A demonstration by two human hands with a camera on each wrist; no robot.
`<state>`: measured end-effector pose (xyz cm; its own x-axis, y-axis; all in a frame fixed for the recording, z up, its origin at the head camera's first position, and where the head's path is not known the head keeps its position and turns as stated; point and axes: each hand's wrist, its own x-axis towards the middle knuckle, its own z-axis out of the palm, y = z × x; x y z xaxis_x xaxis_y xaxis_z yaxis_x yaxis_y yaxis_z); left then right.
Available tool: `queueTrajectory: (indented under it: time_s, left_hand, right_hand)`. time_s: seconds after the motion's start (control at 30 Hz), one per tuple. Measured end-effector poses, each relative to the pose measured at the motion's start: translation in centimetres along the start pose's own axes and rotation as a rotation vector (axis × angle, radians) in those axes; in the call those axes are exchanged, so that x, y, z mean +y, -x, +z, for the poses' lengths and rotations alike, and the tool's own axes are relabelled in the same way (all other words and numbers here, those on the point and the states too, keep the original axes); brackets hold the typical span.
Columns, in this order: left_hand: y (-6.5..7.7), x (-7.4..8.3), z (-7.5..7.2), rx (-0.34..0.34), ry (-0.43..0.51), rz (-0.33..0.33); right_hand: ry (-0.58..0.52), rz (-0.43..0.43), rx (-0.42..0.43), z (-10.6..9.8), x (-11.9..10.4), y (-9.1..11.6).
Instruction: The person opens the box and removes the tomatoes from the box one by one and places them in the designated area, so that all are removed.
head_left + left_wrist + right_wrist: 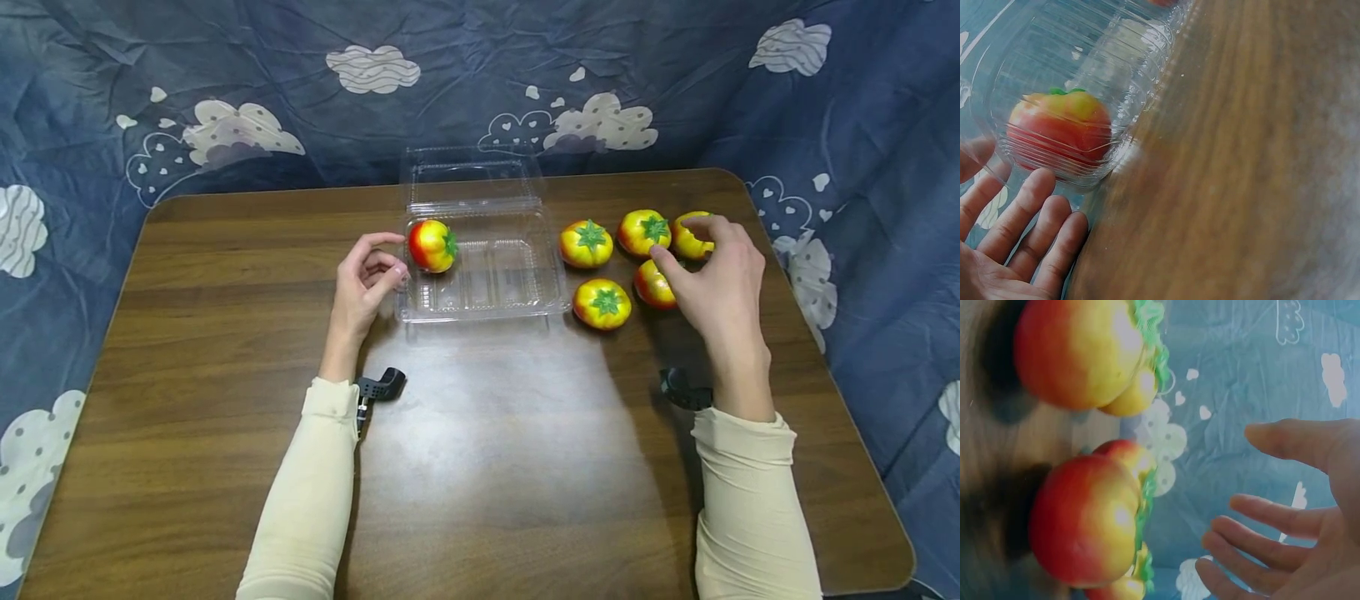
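Note:
A clear plastic clamshell box (480,307) stands with its lid (472,179) raised at the back. Inside, at its left end, lies one red-and-yellow tomato-like fruit (429,247) with a green leafy top, tilted sideways. My left hand (363,279) is at the box's left wall, fingers loosely bent, holding nothing; whether the fingertips touch the wall I cannot tell. Over the right-hand fruits hovers my right hand (716,271), thumb and fingers apart with nothing between them. It partly hides a front fruit (654,285) and a back fruit (690,237).
Right of the box sit more such fruits: one near its wall (587,244), one in front (602,304) and one farther back (643,232). The brown wooden table (480,467) ends at a blue cloud-patterned curtain (450,100).

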<state>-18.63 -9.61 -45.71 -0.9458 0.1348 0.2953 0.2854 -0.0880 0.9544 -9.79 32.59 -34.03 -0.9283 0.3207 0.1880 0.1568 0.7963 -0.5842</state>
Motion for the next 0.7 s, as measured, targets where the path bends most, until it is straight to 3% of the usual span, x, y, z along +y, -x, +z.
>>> queueTrajectory:
  time_s: [0.4,0.7]
  left_hand:
    - [-0.1,-0.2,-0.1,-0.013,0.003,0.029]
    - [0.0,-0.1,-0.1,-0.008,-0.006,0.017]
  right_hand:
    - [-0.062,-0.142,-0.051,2.0,-3.6,0.2]
    - [-0.072,-0.169,-0.088,3.6,-5.5,0.2]
